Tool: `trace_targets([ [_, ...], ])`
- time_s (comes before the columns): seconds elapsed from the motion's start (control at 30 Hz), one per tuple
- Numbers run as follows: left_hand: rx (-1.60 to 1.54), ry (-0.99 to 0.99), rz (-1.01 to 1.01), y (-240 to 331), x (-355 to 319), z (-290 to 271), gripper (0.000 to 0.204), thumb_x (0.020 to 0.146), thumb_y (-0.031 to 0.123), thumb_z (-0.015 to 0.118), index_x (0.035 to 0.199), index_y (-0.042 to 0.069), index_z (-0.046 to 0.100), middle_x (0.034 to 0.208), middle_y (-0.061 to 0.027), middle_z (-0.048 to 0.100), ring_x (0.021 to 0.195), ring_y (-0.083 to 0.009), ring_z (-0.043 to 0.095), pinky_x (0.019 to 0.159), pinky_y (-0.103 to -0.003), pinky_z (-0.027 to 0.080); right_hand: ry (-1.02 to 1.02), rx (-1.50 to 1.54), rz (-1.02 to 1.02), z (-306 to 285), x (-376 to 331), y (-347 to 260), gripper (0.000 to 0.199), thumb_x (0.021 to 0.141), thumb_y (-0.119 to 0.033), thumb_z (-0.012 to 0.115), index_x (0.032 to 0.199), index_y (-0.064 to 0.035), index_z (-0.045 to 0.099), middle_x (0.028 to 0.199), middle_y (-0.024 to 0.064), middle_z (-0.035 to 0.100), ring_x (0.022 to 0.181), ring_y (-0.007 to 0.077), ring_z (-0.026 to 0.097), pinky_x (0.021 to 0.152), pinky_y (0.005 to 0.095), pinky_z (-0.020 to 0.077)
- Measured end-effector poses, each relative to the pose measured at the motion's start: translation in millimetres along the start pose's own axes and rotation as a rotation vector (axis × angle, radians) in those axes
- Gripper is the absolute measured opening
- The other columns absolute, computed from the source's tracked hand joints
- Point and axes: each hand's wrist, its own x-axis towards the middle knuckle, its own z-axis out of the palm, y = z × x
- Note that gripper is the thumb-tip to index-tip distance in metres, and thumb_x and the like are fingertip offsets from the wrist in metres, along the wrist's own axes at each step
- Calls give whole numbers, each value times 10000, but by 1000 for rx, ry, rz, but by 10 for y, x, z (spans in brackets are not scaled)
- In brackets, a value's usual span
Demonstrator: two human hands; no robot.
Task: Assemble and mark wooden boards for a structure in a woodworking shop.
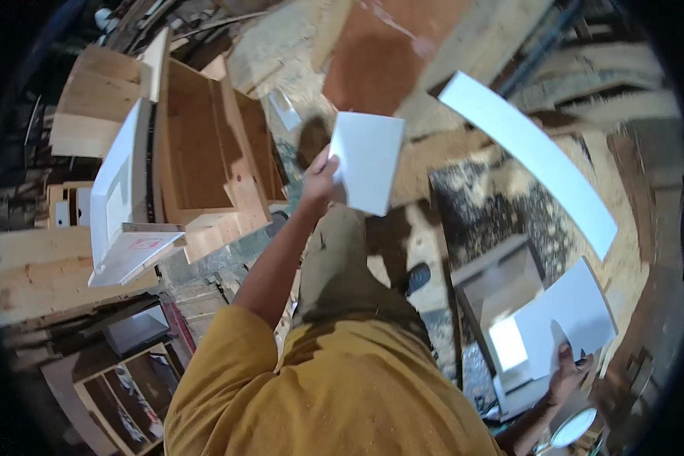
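Observation:
My left hand (321, 179) is closed on the left edge of a small white rectangular panel (370, 163), its thumb lying over the white face. The panel is held up in front of my legs. Low on the right, my right hand (568, 375) grips the lower edge of a larger white panel (566, 315); some of its fingers are hidden behind it. This panel overlaps a shallow grey open-topped box (520, 254). A long white strip (536, 163), bowed in this view, lies beyond it.
A wooden cabinet frame (205, 144) with white-faced panels (118, 190) stands at the left. Below it is a wooden drawer box (125, 399) with scraps inside. A reddish-brown board (376, 57) lies ahead. Sawdust and offcuts cover much of the floor (475, 182).

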Motion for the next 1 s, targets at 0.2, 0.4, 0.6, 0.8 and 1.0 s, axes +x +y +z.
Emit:
trace_targets([
  [0.2, 136, -38, 277, 551, 298, -1192, 375, 996, 296, 438, 1281, 58, 492, 1064, -49, 602, 939, -126, 569, 835, -284, 471, -327, 142, -311, 1449, 996, -1450, 523, 705, -189, 768, 1119, 35, 541, 1017, 96, 623, 930, 184, 582, 829, 325, 472],
  [0.4, -464, 107, -159, 1391, 1282, -1216, 398, 958, 496, 461, 985, 128, 610, 730, -7, 566, 641, -136, 547, 544, -286, 455, -846, -64, -572, 3704, 1492, -3676, 322, 729, -232, 754, 883, 43, 691, 775, 46, 675, 711, 109, 612, 647, 277, 488],
  [0.6, -535, 79, -230, 2528, 2229, -1450, 497, 962, 506, 427, 1190, 80, 544, 635, 18, 516, 474, -116, 480, 410, -252, 415, -881, -107, -512, 4967, 1753, -4983, 217, 773, -131, 717, 911, 34, 683, 791, 46, 677, 698, 105, 616, 640, 272, 499],
  [0.8, -392, 108, -219, 3350, 2224, -1871, 535, 957, 592, 370, 1132, 126, 567, 715, 16, 517, 603, -113, 500, 534, -253, 439, -839, -137, -368, 4875, 1736, -4811, 291, 733, -139, 679, 945, 61, 674, 850, 80, 675, 737, 135, 610, 688, 292, 498],
  [1.0, -789, 92, -233, 3935, 1796, -2126, 327, 924, 293, 556, 1158, 65, 531, 719, -13, 520, 601, -131, 528, 495, -248, 441, -698, -102, -156, 4900, 1854, -4443, 296, 715, -124, 710, 945, 58, 672, 854, 99, 687, 776, 179, 638, 748, 328, 501],
])
